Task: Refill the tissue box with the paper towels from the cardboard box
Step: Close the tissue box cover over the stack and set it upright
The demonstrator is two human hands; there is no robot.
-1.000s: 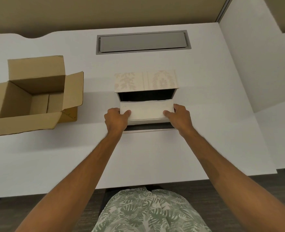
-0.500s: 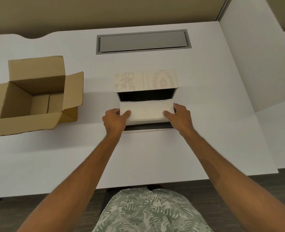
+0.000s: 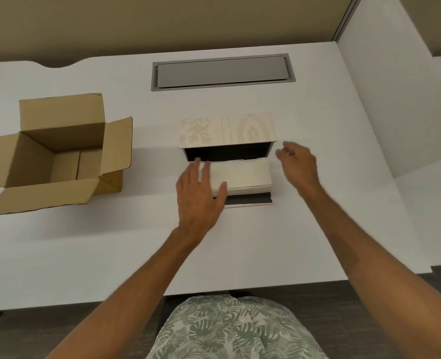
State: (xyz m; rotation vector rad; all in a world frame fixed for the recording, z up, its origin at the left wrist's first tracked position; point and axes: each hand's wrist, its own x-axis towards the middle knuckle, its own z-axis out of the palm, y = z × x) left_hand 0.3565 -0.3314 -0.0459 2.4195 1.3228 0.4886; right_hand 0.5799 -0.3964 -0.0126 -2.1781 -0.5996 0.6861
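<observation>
The tissue box (image 3: 225, 132), cream with a pale leaf print, lies on its side mid-table with its dark opening facing me. A white stack of paper towels (image 3: 245, 174) rests partly inside that opening, on the lowered flap. My left hand (image 3: 197, 193) hovers flat over the stack's left end, fingers spread, holding nothing. My right hand (image 3: 295, 164) is lifted off to the right of the box, fingers apart and blurred. The brown cardboard box (image 3: 53, 154) stands open at the left, and its inside looks empty.
A grey cable hatch (image 3: 222, 72) is set into the white table (image 3: 266, 242) behind the tissue box. A white partition wall (image 3: 395, 99) bounds the table on the right. The table's near edge runs just above my lap.
Both hands have let go of the paper towel stack. The left hand rose over its left end and the right hand swung out to the right. The stack stays in the opening.
</observation>
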